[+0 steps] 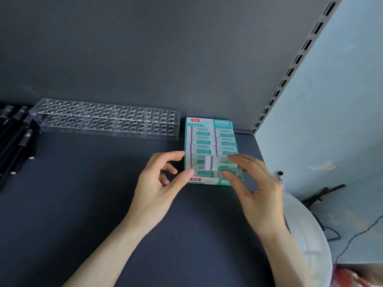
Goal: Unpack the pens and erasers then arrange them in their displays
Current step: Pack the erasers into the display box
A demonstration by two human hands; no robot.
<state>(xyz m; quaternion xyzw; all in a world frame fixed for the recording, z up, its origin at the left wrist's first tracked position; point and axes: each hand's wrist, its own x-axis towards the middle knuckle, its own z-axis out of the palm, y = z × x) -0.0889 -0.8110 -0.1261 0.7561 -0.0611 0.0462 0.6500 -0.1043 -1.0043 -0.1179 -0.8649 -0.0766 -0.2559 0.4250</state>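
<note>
A teal and white eraser display box (209, 123) stands on the dark shelf near the right corner, filled with two columns of wrapped erasers (202, 141). My left hand (159, 183) touches the box's left front edge, thumb and forefinger at the lowest left erasers. Fingers spread, my right hand (252, 183) rests over the lowest right erasers (222, 162), which look blurred. To the left lies a clear acrylic pen holder (107, 119) with rows of round holes and no pens in it. Several black pens (16, 137) lie at the far left edge.
A grey back panel rises behind the shelf, and a slotted metal upright (290, 69) runs up the right corner. A white round object (306, 235), cables and red packaging (348, 276) lie beyond the shelf's right edge by a pale blue wall.
</note>
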